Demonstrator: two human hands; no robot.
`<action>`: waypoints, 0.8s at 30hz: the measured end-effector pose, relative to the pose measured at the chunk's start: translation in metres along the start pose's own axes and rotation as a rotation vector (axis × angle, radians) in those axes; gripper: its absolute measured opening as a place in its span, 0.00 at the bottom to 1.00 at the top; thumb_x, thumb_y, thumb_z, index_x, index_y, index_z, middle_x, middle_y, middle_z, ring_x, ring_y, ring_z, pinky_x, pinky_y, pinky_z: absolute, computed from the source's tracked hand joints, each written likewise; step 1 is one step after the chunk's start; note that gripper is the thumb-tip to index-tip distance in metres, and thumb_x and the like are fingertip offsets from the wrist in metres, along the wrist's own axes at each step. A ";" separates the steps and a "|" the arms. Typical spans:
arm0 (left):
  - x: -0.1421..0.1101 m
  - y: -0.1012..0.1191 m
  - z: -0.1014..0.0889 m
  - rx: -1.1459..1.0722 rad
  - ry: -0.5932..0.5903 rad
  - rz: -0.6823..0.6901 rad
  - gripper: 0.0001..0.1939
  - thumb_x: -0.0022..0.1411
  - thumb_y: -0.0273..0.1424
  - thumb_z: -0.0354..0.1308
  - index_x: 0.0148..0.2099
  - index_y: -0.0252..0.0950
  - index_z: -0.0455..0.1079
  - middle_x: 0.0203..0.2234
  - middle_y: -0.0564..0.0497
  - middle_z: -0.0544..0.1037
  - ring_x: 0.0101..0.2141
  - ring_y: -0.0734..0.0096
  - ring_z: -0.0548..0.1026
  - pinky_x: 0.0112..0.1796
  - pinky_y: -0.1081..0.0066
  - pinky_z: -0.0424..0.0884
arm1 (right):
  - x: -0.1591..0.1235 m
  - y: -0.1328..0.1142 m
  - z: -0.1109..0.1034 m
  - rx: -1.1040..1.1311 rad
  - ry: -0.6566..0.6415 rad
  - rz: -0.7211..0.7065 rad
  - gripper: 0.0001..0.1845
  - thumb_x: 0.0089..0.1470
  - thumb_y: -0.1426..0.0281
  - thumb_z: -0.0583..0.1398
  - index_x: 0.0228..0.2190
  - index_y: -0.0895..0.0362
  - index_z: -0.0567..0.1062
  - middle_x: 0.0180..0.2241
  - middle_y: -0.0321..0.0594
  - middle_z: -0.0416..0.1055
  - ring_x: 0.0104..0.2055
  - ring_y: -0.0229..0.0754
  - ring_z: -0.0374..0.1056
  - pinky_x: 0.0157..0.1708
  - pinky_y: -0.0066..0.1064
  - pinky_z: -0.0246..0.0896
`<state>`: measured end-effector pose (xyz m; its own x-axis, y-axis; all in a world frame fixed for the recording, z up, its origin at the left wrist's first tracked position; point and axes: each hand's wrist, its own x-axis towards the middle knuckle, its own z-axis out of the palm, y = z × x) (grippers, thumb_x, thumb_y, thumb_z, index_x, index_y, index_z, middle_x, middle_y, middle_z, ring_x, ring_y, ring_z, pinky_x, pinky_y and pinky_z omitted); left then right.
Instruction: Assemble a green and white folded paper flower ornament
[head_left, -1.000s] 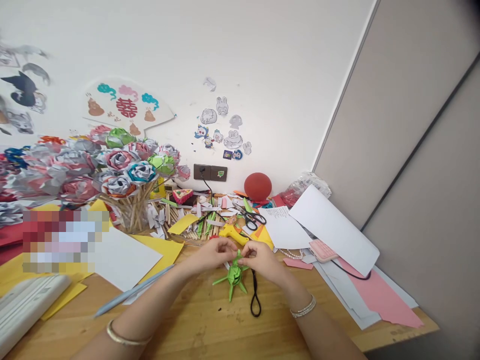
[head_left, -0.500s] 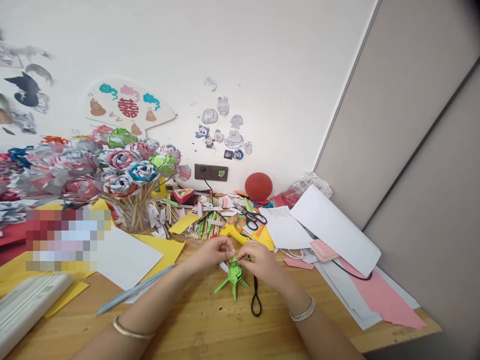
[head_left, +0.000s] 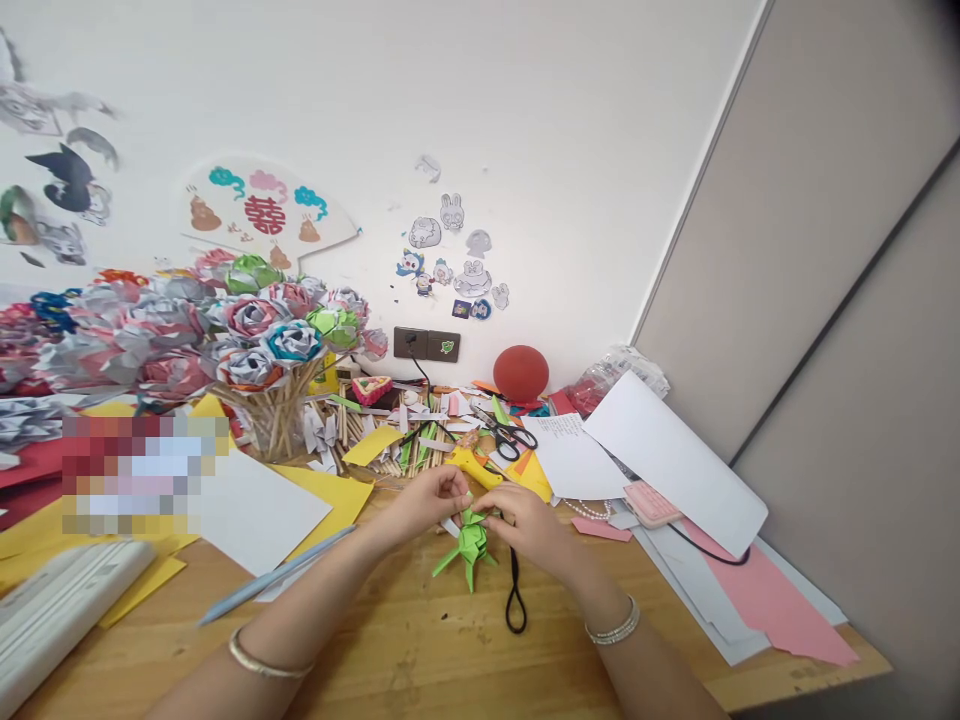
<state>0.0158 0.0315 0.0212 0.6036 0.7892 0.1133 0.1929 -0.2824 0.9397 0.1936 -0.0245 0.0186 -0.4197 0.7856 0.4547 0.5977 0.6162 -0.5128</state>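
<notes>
fingers of 2 hands (head_left: pixel 474 503) grip the spiky, folded green paper piece (head_left: pixel 472 541).

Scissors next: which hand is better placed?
Right, I'd say. The right hand is nearer the scissors, whose black handles lie just beyond it. The left hand has the yellow tool in between. Both are on the green folded paper, so right should release first.

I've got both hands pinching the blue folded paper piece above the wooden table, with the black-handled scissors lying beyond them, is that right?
Not quite: the folded paper piece is green, not blue, as the head view shows. The rest stands: both hands pinch it above the wooden table, with the black-handled scissors beyond.
</notes>
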 end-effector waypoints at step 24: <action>0.005 -0.013 0.004 -0.008 0.065 -0.001 0.11 0.49 0.36 0.57 0.27 0.35 0.61 0.17 0.57 0.69 0.19 0.75 0.68 0.21 0.76 0.63 | 0.001 0.004 0.007 0.085 0.059 0.129 0.18 0.42 0.83 0.57 0.34 0.53 0.75 0.33 0.37 0.72 0.37 0.42 0.67 0.38 0.33 0.61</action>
<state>0.0197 0.0367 0.0082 0.5516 0.8235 0.1325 0.1877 -0.2773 0.9423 0.1908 -0.0208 0.0117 -0.3009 0.8554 0.4217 0.5830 0.5149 -0.6284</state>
